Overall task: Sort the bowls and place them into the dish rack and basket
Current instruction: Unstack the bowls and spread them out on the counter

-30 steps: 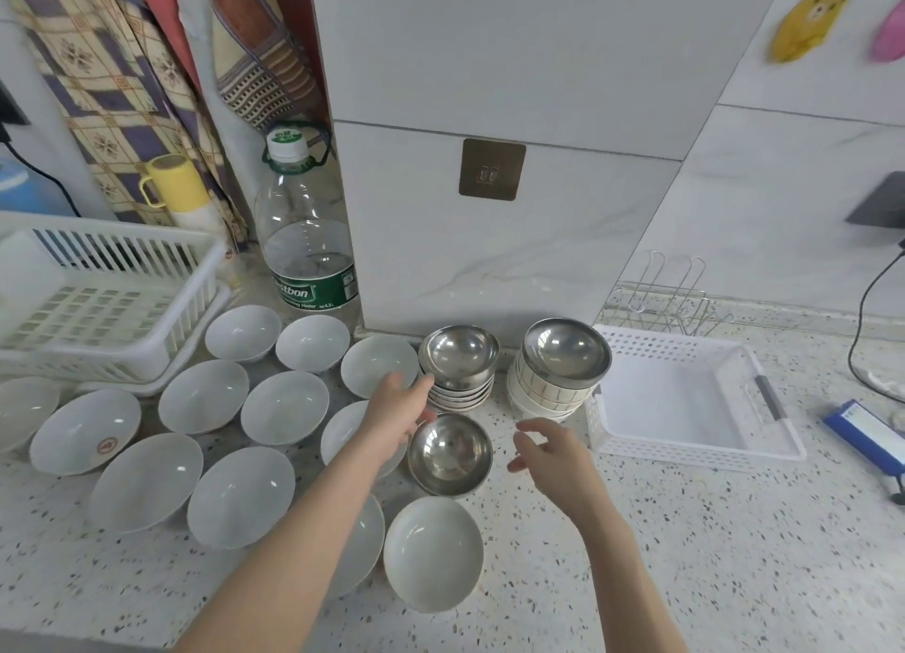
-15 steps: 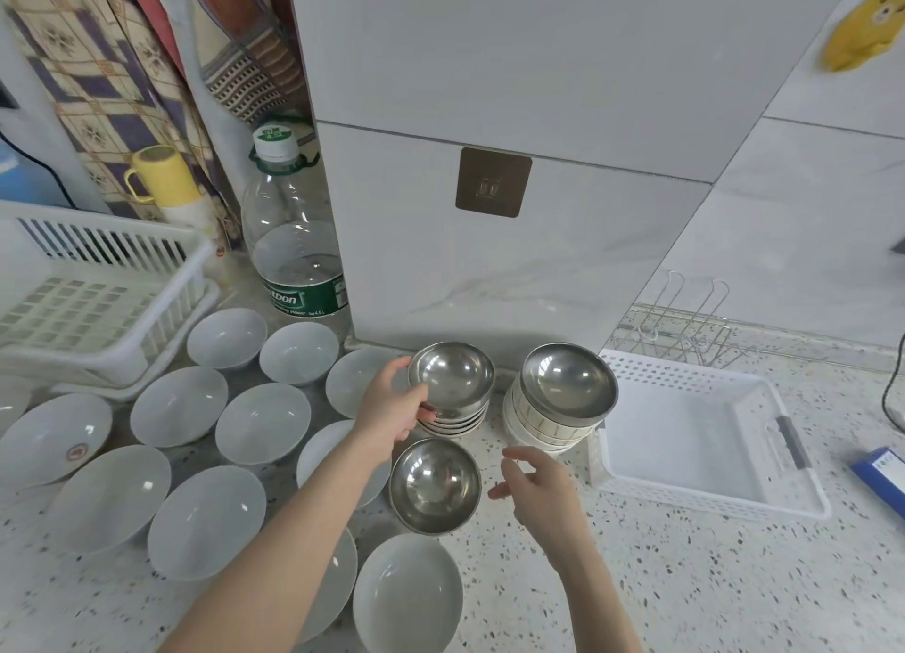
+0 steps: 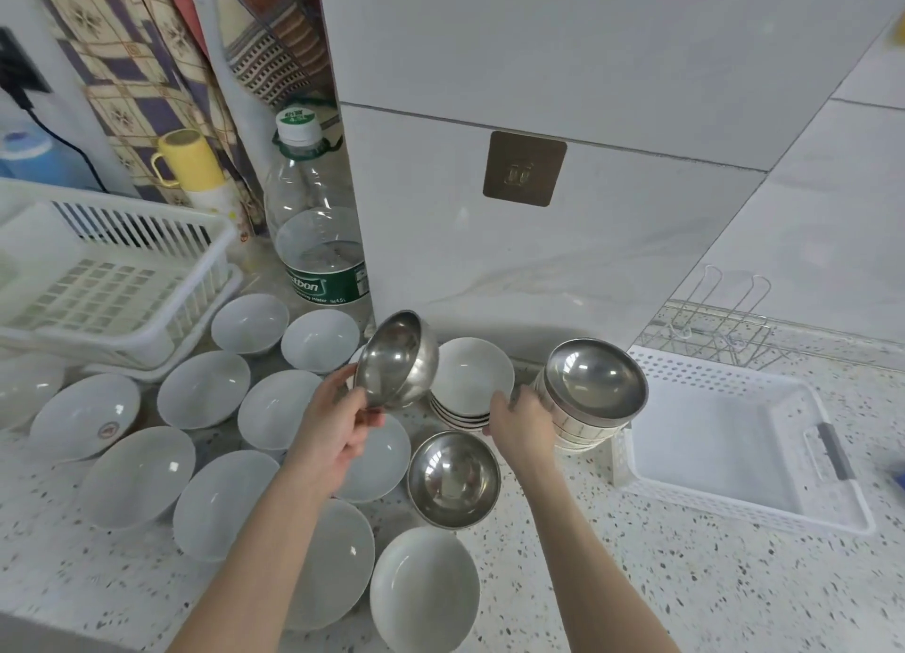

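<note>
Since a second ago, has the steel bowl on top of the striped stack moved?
Yes. The left hand has lifted the steel bowl off the striped bowl stack and holds it tilted, up and left of it.

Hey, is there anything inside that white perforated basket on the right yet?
No, the white perforated basket shows only its bare white floor, with no bowls in it.

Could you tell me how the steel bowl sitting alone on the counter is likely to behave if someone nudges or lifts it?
The steel bowl looks thin-walled, so it is probably light and rigid. Its rounded underside suggests that a nudge could rock or slide it on the smooth speckled counter. The polished, reflective surface may be slippery, so a rim pinch, as the left hand uses on the lifted steel bowl, seems safest.
</note>
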Available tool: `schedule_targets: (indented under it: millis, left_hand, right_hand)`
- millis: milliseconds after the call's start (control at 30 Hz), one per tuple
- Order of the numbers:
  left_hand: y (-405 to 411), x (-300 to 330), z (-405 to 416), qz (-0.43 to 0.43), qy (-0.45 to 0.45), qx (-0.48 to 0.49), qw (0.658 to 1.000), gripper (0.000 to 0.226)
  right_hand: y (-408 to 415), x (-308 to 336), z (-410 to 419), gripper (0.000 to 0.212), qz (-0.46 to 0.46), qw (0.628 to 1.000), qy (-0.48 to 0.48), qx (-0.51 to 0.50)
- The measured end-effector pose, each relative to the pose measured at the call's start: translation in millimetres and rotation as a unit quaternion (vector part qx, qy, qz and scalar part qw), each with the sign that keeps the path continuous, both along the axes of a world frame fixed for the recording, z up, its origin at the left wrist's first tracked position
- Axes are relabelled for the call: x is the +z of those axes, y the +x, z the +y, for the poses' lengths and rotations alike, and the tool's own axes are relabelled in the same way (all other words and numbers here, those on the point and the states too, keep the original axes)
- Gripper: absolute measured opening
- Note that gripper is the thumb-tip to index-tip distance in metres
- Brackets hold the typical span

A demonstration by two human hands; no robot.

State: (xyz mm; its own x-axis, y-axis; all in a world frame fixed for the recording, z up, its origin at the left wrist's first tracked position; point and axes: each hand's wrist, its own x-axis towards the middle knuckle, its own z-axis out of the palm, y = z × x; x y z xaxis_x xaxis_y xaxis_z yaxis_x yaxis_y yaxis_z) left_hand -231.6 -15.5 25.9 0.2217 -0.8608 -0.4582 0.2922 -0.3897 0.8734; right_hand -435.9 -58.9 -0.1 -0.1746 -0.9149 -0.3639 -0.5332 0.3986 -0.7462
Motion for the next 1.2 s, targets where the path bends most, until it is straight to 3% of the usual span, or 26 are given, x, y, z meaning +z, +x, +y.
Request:
schedule_targets:
  millis: [400, 600, 800, 1100, 1200]
  left_hand:
    - [17, -17, 32, 0.018, 0.041, 0.082, 0.996, 0.034]
    - [17, -15, 42, 0.028, 0.035, 0.096, 0.994, 0.032]
    - [26, -10, 61, 0.019, 0.022, 0.087, 0.996, 0.037]
    - [30, -1, 89, -0.002, 0.006, 0.024, 1.0, 0.019]
    - [27, -1, 96, -0.019, 0.02, 0.002, 1.0, 0.032]
  right_hand:
    - [8, -2, -15, 0.054, -0.062, 0.998, -0.003, -0.021]
    - [9, 7, -21, 0.053, -0.074, 0.997, 0.001, -0.015]
    - [12, 28, -12, 0.057, -0.097, 0.993, -0.07, -0.008]
    - [8, 75, 59, 0.063, -0.276, 0.947, -0.118, -0.117]
    - [0, 75, 96, 0.063, -0.316, 0.927, -0.101, -0.175]
